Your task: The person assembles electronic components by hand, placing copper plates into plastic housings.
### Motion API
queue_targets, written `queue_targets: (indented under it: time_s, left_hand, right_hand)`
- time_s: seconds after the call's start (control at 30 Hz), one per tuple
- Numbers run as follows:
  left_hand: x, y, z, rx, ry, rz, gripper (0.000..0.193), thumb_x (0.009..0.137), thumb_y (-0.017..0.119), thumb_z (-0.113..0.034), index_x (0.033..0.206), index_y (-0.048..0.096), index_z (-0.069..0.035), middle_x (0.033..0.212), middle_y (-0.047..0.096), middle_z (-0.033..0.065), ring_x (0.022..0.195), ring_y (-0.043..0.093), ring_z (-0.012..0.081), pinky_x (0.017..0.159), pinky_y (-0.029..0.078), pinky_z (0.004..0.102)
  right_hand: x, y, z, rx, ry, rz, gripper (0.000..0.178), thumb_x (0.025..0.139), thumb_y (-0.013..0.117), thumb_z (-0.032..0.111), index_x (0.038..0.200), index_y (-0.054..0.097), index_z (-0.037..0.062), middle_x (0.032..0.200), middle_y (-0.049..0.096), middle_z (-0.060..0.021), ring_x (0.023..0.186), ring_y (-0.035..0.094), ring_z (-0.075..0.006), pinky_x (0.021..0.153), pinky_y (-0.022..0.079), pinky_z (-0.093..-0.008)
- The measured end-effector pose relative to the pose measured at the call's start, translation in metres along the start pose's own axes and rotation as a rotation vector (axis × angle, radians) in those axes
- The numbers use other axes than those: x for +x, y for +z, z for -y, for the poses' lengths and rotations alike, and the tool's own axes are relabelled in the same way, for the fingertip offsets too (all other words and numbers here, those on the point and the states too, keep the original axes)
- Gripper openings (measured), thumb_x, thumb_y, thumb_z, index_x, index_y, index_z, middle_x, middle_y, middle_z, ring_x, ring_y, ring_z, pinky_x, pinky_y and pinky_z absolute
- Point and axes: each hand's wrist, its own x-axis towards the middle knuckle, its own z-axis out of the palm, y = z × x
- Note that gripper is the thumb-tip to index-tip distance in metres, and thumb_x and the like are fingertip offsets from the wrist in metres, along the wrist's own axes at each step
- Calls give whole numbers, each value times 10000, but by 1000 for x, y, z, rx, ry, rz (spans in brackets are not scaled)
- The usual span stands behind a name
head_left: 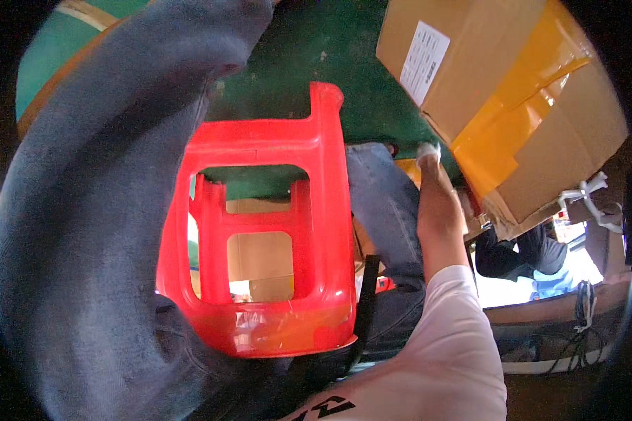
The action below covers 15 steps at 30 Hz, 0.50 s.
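Note:
My right arm, in a white short sleeve (456,302), reaches away past my jeans-clad right leg (386,203). At its far end, my right hand (428,150) shows only as a small whitish patch, perhaps a glove, beside a cardboard box (463,77). The fingers cannot be made out, nor whether they hold anything. My left hand is out of the picture. Between my legs is a red plastic stool (260,144), its open frame facing me.
Orange tape (519,119) and a white label (425,62) are on the box at the upper right. White strapping (586,193) hangs below it. A green surface (288,56) lies beyond the stool. Dark cords (583,330) hang at the lower right. My left leg (91,203) fills the left side.

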Motion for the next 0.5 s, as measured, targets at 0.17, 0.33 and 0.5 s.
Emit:
queue_targets:
  time_s: [0.17, 0.33, 0.5]
  left_hand:
    - [-11, -9, -11, -154, -238, 59, 373, 932, 535, -443, 969, 675, -100, 772, 674, 118, 757, 649, 261, 687, 483, 407]
    - [14, 24, -15, -143, 17, -106, 368, 931, 536, -426, 938, 668, -82, 786, 671, 115, 767, 648, 249, 687, 486, 408]
    - [39, -11, 28, -58, 65, 27, 352, 925, 526, -412, 921, 662, -87, 876, 676, 173, 837, 652, 337, 726, 490, 429]
  right_hand:
    - [16, -41, 10, 403, 372, 289, 299, 943, 536, 271, 1194, 661, 167, 1276, 626, -66, 1171, 591, -224, 902, 509, -431]
    - [29, -43, -81, 290, 204, 587, 327, 911, 588, 219, 1226, 655, 163, 1350, 579, -54, 1193, 579, -272, 897, 508, -487]
    - [38, -193, -45, 843, -169, 993, 349, 928, 539, 243, 1255, 635, 167, 1391, 546, -19, 1230, 555, -250, 930, 494, -454]
